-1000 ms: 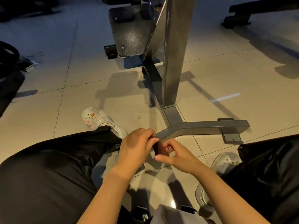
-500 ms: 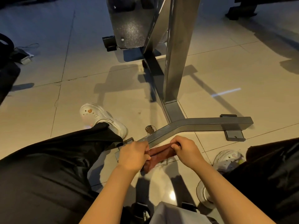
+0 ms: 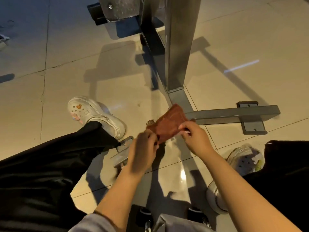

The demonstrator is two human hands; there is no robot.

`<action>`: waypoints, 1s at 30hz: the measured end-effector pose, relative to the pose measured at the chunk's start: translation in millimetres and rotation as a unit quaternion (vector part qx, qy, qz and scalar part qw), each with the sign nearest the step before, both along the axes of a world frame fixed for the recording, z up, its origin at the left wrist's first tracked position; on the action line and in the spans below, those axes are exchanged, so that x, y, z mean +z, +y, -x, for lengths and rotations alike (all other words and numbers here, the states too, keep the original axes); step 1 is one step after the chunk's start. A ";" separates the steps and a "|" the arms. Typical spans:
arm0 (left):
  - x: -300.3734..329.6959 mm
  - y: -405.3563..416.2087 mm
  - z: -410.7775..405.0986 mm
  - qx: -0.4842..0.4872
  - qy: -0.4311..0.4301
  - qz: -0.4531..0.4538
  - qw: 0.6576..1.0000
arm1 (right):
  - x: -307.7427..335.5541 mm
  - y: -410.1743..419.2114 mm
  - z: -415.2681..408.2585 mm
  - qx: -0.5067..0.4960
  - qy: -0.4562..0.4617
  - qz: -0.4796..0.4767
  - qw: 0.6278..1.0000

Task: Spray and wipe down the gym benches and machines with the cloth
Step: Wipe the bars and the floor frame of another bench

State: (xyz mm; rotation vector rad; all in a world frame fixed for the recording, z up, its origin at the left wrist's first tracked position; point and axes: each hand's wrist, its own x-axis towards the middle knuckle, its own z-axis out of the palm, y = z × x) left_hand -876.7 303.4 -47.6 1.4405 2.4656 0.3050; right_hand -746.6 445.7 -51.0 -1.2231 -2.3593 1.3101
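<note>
Cloth: a small rust-brown rectangular cloth (image 3: 168,125) is held flat between both hands, just in front of the base of the grey square-section steel upright post (image 3: 179,47). Its long axis runs on a diagonal, from the corner nearest the person's left hand up and away to the corner that overlaps the foot of the post.

Cloth position: it lies over the spot where the post meets the grey steel floor bar (image 3: 234,113); whether it touches the metal cannot be told.

Machine: the floor bar runs out to the right of the post and ends over a flat grey bolt plate (image 3: 254,127). Behind the post stands a dark speckled metal block (image 3: 123,7).

Floor: glossy beige floor tiles (image 3: 66,81) with dark grout lines surround the post, crossed by long shadows and one thin bright streak of light to its right.

Left hand: the left hand (image 3: 143,148) is below and left of the post's foot, palm turned down, fingers curled in, pinching the cloth's near left edge.

Right hand: the right hand (image 3: 194,136) is just below the floor bar, fingertips and thumb pinching the cloth's right edge.

Arms: both bare forearms reach forward from the bottom of the view and converge on the cloth.

Person: black trouser legs spread to either side of the post, with a white clog decorated with charms (image 3: 95,114) to its left.
</note>
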 end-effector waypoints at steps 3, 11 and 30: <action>-39.1 2.6 -9.0 -0.028 -0.020 0.077 0.996 | -27.8 0.1 -11.2 0.041 -0.052 0.054 0.996; -62.8 69.5 -11.9 -0.040 0.047 -0.039 0.997 | -48.7 53.5 -4.3 -0.033 -0.062 0.021 0.997; -113.8 97.0 -14.8 0.004 0.045 -0.016 0.999 | -121.8 146.0 13.7 -0.045 -0.198 -0.254 0.946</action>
